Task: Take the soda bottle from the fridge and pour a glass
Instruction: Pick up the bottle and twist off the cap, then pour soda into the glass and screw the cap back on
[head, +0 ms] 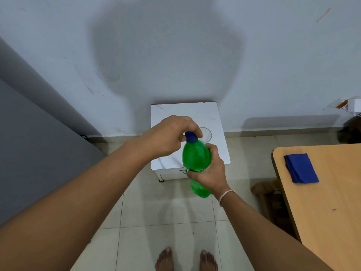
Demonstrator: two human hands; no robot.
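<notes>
Green soda bottle (196,157) held upright in the air over the near edge of a small white cabinet (166,112). The right hand (209,171) wraps the bottle's middle, fingers curled round it; the left hand (168,133) pinches the blue cap (191,137) between thumb and fingers. The bottle's midsection is hidden under the right hand. A clear glass (207,133) stands on the cabinet just beyond the cap, partly covered and faint. At right, a wooden table (332,202), cut off by the frame, bears a folded blue cloth (300,168).

One green bottle (196,159), one glass (207,133) apparently, one blue cloth (300,168), two hands.
</notes>
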